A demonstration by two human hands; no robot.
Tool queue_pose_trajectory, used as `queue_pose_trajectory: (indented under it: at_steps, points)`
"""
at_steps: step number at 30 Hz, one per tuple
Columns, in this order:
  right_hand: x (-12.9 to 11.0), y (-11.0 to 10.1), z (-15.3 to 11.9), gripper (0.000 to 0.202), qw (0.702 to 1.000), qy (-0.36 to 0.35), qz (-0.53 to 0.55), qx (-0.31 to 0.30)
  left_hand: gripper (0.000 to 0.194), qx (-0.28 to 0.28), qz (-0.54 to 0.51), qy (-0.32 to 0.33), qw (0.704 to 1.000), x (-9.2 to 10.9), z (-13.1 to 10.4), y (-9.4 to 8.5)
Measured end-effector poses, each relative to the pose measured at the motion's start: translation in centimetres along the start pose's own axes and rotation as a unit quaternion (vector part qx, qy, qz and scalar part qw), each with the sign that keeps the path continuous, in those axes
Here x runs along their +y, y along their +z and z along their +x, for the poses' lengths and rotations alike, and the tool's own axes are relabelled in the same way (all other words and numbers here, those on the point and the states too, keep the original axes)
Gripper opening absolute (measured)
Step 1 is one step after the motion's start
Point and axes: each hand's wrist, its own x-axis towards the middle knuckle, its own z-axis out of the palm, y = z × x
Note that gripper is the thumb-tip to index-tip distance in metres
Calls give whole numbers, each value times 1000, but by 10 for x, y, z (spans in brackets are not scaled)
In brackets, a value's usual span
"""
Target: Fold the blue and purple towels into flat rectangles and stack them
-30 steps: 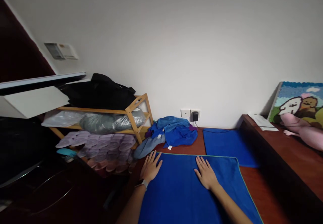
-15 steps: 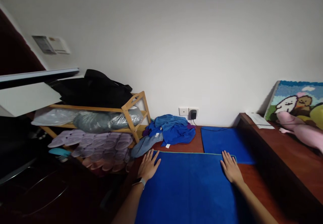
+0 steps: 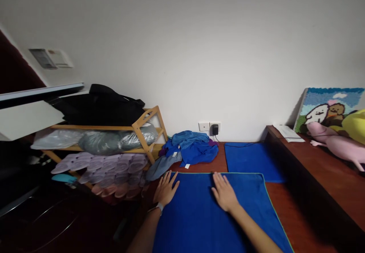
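A blue towel [image 3: 196, 215] with a thin green edge lies spread flat on the brown wooden surface [image 3: 281, 203]. My left hand [image 3: 166, 189] rests open on its far left corner, fingers spread, a watch on the wrist. Near the middle of the far edge, my right hand [image 3: 224, 193] lies open and flat on the cloth. Behind the towel sits a crumpled heap of blue cloths [image 3: 196, 148] with white tags. A second blue cloth [image 3: 252, 160] lies flat at the back right. The near part of the towel runs out of view.
To the left stands a wooden rack [image 3: 148, 131] with a black bag [image 3: 99, 106], plastic-wrapped bundles and several slippers [image 3: 110, 163]. A raised ledge [image 3: 316, 158] on the right bears a pink plush toy [image 3: 333, 139] and a picture [image 3: 327, 106]. A black plug [image 3: 215, 129] is in the wall socket.
My right hand has slid left along the towel's far edge, from the far right corner to near the middle. My left hand stays at the left corner. The view has shifted slightly.
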Motion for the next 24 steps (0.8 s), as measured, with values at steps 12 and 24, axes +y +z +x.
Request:
queue_pose_trajectory:
  at_steps: [12, 24]
  points:
    - [99, -24, -45, 64, 996, 73, -54, -15, 59, 6, -18, -3, 1000, 0, 1, 2]
    - [187, -53, -89, 68, 981, 186, -16, 58, 53, 70, -23, 16, 997, 39, -2, -32]
